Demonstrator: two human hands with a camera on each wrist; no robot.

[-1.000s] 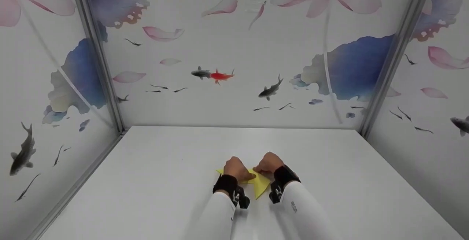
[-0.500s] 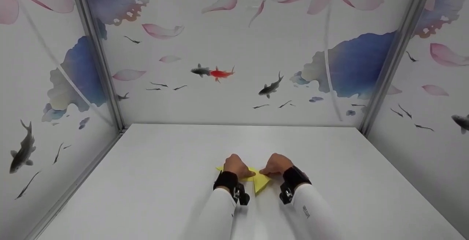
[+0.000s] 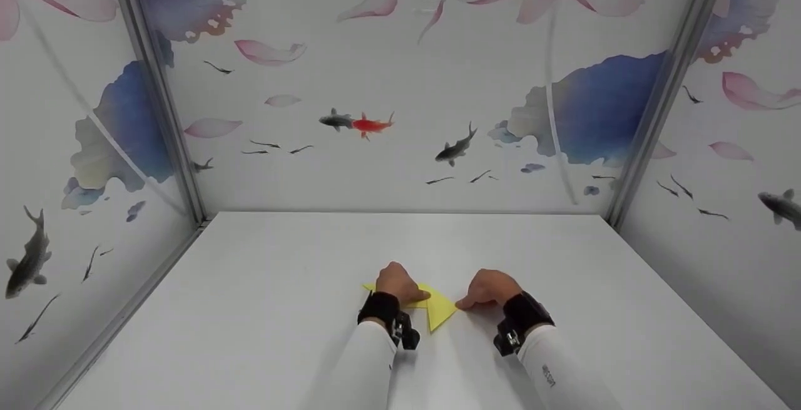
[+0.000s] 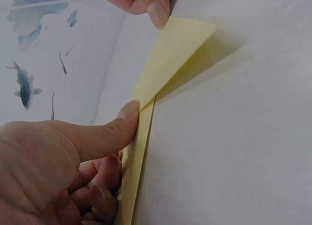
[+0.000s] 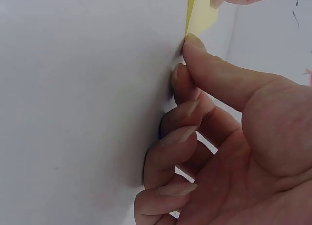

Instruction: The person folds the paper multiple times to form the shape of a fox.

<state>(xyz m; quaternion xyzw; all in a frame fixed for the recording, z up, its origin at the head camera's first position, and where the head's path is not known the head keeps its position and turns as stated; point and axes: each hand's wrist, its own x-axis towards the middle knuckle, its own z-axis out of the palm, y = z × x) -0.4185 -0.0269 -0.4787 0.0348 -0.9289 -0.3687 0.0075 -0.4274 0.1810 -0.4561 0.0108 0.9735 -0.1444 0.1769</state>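
One folded yellow paper, lying on the white bench near its front edge, between two hands. Left hand: fingers curled on the paper's left part, thumb pressed along the fold. Right hand: thumb and forefinger pinching the paper's right tip, remaining fingers curled against the bench. Surround: three wall panels printed with fish and lotus.

Both hands low, fingers curled
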